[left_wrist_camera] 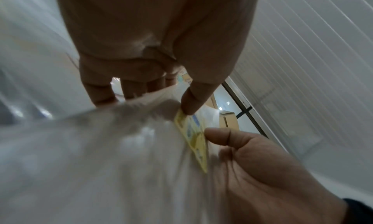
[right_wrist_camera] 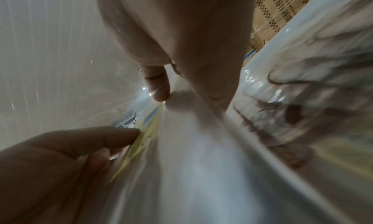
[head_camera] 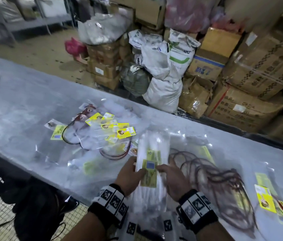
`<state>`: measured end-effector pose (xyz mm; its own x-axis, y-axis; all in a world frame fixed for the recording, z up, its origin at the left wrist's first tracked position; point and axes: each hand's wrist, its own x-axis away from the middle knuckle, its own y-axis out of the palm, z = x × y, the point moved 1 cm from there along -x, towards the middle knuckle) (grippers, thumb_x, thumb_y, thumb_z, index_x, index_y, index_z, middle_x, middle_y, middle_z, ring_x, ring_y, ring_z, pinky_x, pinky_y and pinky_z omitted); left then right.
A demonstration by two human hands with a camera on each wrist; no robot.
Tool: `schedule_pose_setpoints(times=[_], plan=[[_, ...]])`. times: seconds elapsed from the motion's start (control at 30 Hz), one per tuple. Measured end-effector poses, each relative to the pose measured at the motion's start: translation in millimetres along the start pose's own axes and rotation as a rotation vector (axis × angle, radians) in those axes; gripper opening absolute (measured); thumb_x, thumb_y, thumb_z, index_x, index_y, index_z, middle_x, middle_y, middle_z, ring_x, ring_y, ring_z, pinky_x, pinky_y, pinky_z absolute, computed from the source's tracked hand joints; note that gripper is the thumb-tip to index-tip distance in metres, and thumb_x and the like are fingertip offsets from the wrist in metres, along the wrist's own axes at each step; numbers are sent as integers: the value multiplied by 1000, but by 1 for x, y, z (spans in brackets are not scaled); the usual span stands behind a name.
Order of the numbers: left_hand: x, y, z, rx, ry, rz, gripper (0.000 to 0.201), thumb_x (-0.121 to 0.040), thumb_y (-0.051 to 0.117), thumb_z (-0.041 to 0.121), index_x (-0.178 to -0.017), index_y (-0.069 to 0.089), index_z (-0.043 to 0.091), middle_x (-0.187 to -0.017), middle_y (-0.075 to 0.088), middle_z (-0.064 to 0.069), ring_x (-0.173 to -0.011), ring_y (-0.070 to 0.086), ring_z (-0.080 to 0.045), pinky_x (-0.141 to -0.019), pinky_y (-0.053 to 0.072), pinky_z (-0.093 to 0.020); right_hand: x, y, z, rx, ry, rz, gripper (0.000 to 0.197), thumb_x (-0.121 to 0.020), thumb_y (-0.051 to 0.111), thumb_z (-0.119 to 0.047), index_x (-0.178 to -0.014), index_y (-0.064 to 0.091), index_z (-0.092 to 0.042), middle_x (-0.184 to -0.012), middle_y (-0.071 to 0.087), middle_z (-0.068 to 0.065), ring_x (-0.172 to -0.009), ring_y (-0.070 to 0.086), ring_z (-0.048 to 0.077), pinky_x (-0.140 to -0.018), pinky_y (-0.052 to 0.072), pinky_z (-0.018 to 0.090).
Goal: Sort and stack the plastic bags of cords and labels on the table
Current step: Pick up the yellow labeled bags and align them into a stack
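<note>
A stack of clear plastic bags (head_camera: pixel 152 153) with a yellow label (head_camera: pixel 150 165) on its front is raised over the table's near edge. My left hand (head_camera: pixel 137 170) grips its left side, thumb pressed on the label (left_wrist_camera: pixel 193 131) and fingers behind the plastic. My right hand (head_camera: pixel 161 168) grips the right side, pinching the bag near the label (right_wrist_camera: pixel 147 131). A loose pile of bags with yellow labels and red-brown cords (head_camera: pixel 102 131) lies at centre left. A bag of brown cords (head_camera: pixel 207 171) lies just right of my hands.
More labelled bags (head_camera: pixel 266 197) lie at the table's right end. The plastic-covered table (head_camera: pixel 24 101) runs left. Behind it stand cardboard boxes (head_camera: pixel 259 66) and white sacks (head_camera: pixel 163 66). A black bag (head_camera: pixel 33 206) sits on the floor at lower left.
</note>
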<state>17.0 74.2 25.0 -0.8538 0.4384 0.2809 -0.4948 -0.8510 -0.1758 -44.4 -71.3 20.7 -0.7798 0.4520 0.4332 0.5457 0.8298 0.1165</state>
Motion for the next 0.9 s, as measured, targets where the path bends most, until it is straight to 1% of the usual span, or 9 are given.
schedule_pose_setpoints(times=[0.1, 0.2, 0.3, 0.47, 0.6, 0.67, 0.73, 0.8, 0.9], plan=[[-17, -30, 3, -56, 35, 10, 24, -83, 64, 5, -93, 55, 25, -83, 68, -6, -66, 60, -3, -66, 53, -24, -13, 34, -8, -15, 14, -24, 32, -85, 55, 8, -114, 57, -5, -102, 70, 24, -93, 69, 41, -83, 56, 58], [-40, -63, 0, -47, 3, 23, 14, -82, 65, 12, -92, 56, 17, -93, 68, -15, -81, 65, -20, -77, 55, -41, -25, 67, -14, -16, 19, -57, 37, -86, 54, 9, -120, 58, -6, -105, 70, 26, -98, 68, 46, -89, 52, 65], [-57, -88, -2, 31, -61, 0, 13, -87, 65, 8, -91, 59, 19, -97, 70, -11, -87, 67, -23, -79, 55, -39, -34, 95, -19, 19, -7, -94, 42, -86, 55, 10, -124, 60, -9, -108, 73, 19, -101, 69, 40, -93, 54, 57], [-79, -142, -4, 179, -154, 9, 17, -95, 58, 20, -79, 60, 14, -66, 60, 1, -56, 55, -13, -52, 45, -23, -49, 131, -18, -27, 1, -81, 37, -92, 48, 13, -122, 59, -5, -104, 75, 14, -93, 72, 26, -84, 58, 40], [-102, -227, -28, -362, -145, 359, 30, -77, 69, 38, -105, 67, 26, -106, 67, -8, -101, 63, -28, -89, 51, -37, -58, 160, -13, -110, 49, -104, 36, -94, 44, 15, -123, 53, -2, -64, 70, -1, -53, 65, 3, -50, 49, 15], [-104, -267, -41, -583, -316, 479, 52, -78, 66, 32, -128, 52, 38, -137, 45, -11, -125, 44, -35, -106, 37, -46, -64, 174, -10, -128, 51, -122, 52, -93, 43, 16, -137, 47, -12, -89, 75, 5, -63, 68, 4, -56, 52, 17], [-102, -296, -49, -643, -424, 481, 64, -76, 60, 26, -134, 39, 43, -143, 26, -11, -130, 30, -38, -110, 30, -51, -72, 188, -7, -139, 25, -128, 63, -90, 43, 19, -138, 47, -23, -119, 67, 9, -78, 70, 8, -68, 55, 24], [-102, -308, -55, -672, -457, 425, 68, -71, 61, 27, -134, 37, 41, -138, 25, -12, -127, 29, -40, -108, 32, -52, -78, 201, -5, -139, 39, -123, 56, -90, 42, 20, -127, 55, -19, -112, 71, 10, -85, 71, 16, -77, 55, 32], [-103, -318, -60, -664, -451, 409, 77, -70, 70, 32, -138, 34, 33, -133, 30, -14, -124, 36, -42, -104, 38, -48, -85, 215, -5, -151, 90, -126, 50, -90, 43, 20, -131, 55, -5, -91, 75, 5, -75, 73, 14, -63, 57, 26]])
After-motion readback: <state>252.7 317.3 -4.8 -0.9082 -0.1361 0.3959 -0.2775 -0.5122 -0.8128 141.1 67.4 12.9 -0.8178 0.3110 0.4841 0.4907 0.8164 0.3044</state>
